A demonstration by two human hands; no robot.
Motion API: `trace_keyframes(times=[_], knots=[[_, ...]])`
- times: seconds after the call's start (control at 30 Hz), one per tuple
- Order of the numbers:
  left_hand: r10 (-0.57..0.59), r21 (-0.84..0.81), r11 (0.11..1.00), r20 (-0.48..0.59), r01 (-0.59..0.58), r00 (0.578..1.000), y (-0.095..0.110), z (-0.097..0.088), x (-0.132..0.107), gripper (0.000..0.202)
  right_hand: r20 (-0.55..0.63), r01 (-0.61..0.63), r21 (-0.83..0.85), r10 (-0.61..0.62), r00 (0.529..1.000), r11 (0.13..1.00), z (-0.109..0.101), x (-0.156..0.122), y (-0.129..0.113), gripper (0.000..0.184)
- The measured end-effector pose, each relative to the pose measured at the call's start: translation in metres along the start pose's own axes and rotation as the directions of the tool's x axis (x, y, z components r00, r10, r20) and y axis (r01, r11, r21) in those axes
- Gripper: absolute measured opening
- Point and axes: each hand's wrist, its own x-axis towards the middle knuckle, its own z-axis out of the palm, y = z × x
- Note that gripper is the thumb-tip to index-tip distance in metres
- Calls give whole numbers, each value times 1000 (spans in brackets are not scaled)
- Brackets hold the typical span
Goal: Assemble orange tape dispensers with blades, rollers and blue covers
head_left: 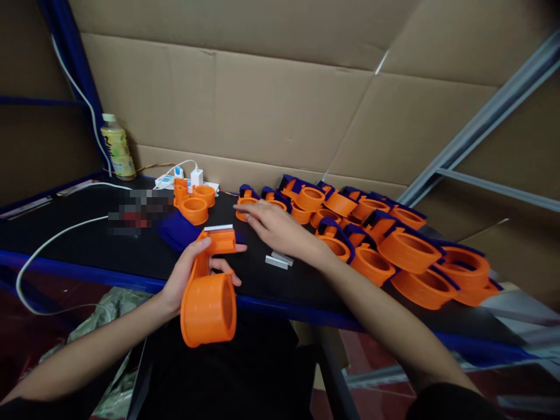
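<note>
My left hand [189, 273] grips an orange plastic tape dispenser [210, 294] with a round hub and a toothed metal blade at its top, held over the black table's front edge. My right hand [276, 227] reaches forward over the table with fingers stretched out, its fingertips near an orange and blue dispenser [245, 205] at the left end of a row. It holds nothing. Two small grey metal strips [279, 260] lie on the table just under my right wrist. A blue plastic part [177, 230] lies behind the held dispenser.
Several orange and blue dispensers [396, 248] crowd the table's right side. More orange parts [195, 205] sit at the back left beside a white power strip [186, 178] with chargers and cables. A drink bottle [117, 147] stands far left. Cardboard walls close off the back.
</note>
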Motion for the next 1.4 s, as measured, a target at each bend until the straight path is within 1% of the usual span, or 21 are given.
trace_keyframes(times=[0.07, 0.13, 0.2, 0.27, 0.33, 0.43, 0.5, 0.57, 0.63, 0.67, 0.73, 0.8, 0.9, 1.03, 1.13, 1.23, 1.3, 1.4], knots=[[-21, -21, 1000, 21, 22, 1000, 2, -3, -1, 58, 144, 20, -6, -19, 989, 1000, 9, 3, 12, 35], [-25, -26, 999, 29, 25, 999, 3, -5, -1, 60, 217, 31, -20, -26, 976, 999, 20, 1, 18, 33], [-26, -21, 999, 23, 26, 999, 3, -5, -1, 61, 223, 46, -36, -37, 974, 998, 26, -3, 20, 31], [-28, -14, 1000, 18, 28, 999, 2, -5, 0, 60, 207, 58, -63, -44, 977, 996, 26, -7, 20, 31], [-17, -7, 1000, 11, 17, 1000, 1, -4, 1, 58, 185, 34, -136, -8, 983, 990, 18, -8, 19, 33], [6, 7, 1000, -3, -6, 1000, -1, -3, 1, 54, 189, -62, -282, 119, 975, 958, -1, -10, 21, 34], [16, 13, 1000, -18, -16, 1000, -2, -1, 1, 53, 233, -144, -393, 250, 940, 908, -13, -11, 25, 36], [29, 10, 1000, -47, -28, 998, -1, 2, 1, 51, 253, -233, -514, 406, 878, 825, -20, -14, 29, 34], [33, 2, 999, -77, -33, 996, -1, 6, 0, 47, 236, -311, -607, 540, 808, 731, -23, -17, 35, 29], [31, -2, 1000, -88, -31, 996, 0, 8, 0, 44, 226, -338, -633, 584, 780, 696, -22, -19, 37, 26], [27, -11, 1000, -96, -28, 995, 1, 11, -1, 40, 222, -367, -659, 636, 739, 656, -20, -21, 40, 23], [34, -15, 999, -98, -36, 995, 1, 13, -2, 38, 217, -381, -674, 663, 717, 633, -18, -22, 39, 26], [35, -7, 999, -86, -36, 996, 1, 12, -1, 38, 218, -378, -679, 665, 714, 629, -16, -23, 33, 30], [56, 38, 998, -53, -54, 997, -2, 8, 2, 39, 240, -368, -660, 648, 723, 655, -18, -24, 29, 32], [75, 50, 996, -45, -73, 996, -3, 7, 3, 39, 276, -364, -623, 629, 727, 693, -20, -26, 35, 32], [85, 65, 995, -40, -82, 996, -4, 6, 3, 40, 320, -363, -559, 598, 735, 745, -19, -28, 45, 28], [98, 89, 991, -39, -95, 994, -5, 5, 4, 39, 347, -358, -495, 557, 754, 792, -19, -27, 48, 26], [119, 116, 987, -40, -114, 992, -6, 4, 5, 39, 385, -313, -362, 447, 808, 878, -24, -24, 44, 25]])
